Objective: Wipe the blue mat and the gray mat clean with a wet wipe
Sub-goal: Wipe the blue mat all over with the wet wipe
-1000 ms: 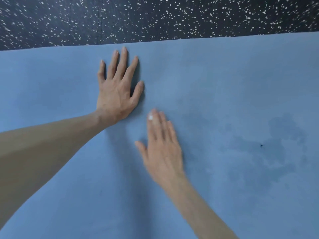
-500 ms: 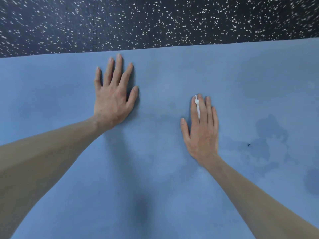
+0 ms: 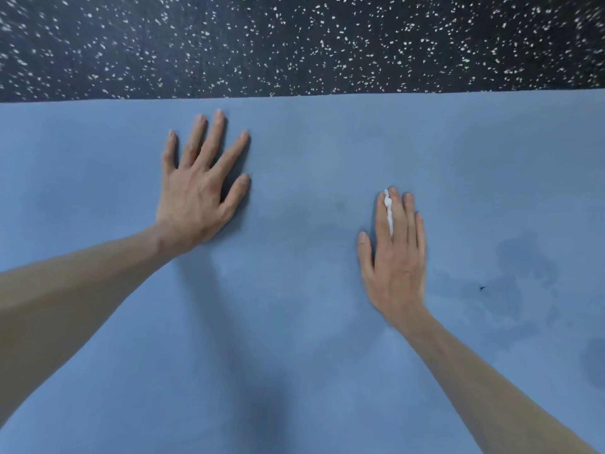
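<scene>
The blue mat (image 3: 294, 322) fills most of the view. My left hand (image 3: 199, 194) lies flat on it with fingers spread, near the mat's far edge. My right hand (image 3: 396, 257) presses flat on the mat to the right of centre, fingers straight and together. A sliver of the white wet wipe (image 3: 388, 211) pokes up between its index and middle fingers; the rest of the wipe is hidden under the hand. Darker damp patches (image 3: 510, 267) mark the mat to the right of my right hand.
Beyond the mat's far edge lies black floor with white speckles (image 3: 294, 44). A tiny dark speck (image 3: 482, 288) sits on the mat within the damp area at the right.
My right hand with the wipe slid from the mat's centre to the right, then nearly stopped. My left hand stayed pressed in place.
</scene>
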